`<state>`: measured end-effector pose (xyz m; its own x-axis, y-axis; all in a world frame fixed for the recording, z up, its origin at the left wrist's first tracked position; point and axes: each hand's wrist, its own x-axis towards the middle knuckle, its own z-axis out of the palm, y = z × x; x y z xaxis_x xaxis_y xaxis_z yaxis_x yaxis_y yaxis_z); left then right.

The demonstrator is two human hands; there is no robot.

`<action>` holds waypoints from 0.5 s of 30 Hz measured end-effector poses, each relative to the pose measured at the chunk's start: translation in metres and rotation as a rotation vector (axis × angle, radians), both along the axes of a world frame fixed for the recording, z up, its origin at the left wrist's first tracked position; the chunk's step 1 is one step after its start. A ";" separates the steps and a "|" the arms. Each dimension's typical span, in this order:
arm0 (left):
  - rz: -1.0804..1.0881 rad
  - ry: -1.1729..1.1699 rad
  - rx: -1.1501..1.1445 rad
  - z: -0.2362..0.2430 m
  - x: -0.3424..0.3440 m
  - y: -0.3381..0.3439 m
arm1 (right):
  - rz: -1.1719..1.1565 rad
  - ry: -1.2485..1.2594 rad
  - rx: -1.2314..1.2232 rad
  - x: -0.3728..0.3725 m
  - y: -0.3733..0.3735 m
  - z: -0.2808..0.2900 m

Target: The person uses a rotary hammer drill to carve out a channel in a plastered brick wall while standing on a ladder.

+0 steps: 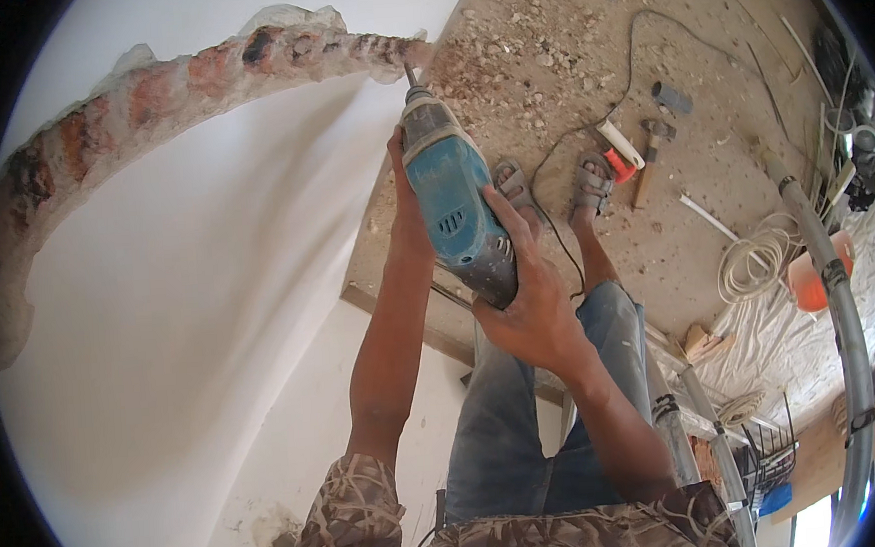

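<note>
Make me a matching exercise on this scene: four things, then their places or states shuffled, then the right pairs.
1. Drill
2. Hammer
3. Groove
4. Coil

A. On the floor near the right foot
B. Wound in pale loops
C. Held in the left hand and right hand
D. Cut into the white wall

Pairs: 1-C, 2-A, 3-D, 4-B

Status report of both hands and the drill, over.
Left hand on front of drill, right hand on rear. Bit near end of wall groove. Cord between feet.
</note>
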<state>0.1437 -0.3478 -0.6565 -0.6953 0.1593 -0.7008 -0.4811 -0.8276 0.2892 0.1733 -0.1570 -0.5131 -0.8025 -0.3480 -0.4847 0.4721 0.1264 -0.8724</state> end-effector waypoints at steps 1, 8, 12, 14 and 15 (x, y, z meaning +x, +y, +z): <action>-0.023 -0.014 -0.033 -0.002 -0.005 -0.006 | -0.018 0.009 0.012 -0.002 -0.005 -0.001; -0.089 -0.035 -0.258 0.007 -0.020 -0.008 | -0.011 -0.012 0.052 -0.011 -0.001 -0.006; -0.033 -0.119 -0.215 0.016 -0.023 0.003 | -0.102 -0.251 -0.097 -0.014 0.018 0.002; -0.041 -0.141 -0.190 0.014 -0.025 -0.004 | -0.116 -0.256 -0.121 -0.012 0.024 0.000; -0.046 -0.155 -0.177 0.015 -0.026 -0.005 | -0.069 -0.152 -0.053 -0.015 0.025 -0.001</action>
<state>0.1172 -0.3527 -0.6413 -0.5720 0.0538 -0.8185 -0.5673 -0.7467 0.3473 0.1586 -0.1315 -0.5140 -0.7441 -0.3234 -0.5845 0.6050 0.0446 -0.7950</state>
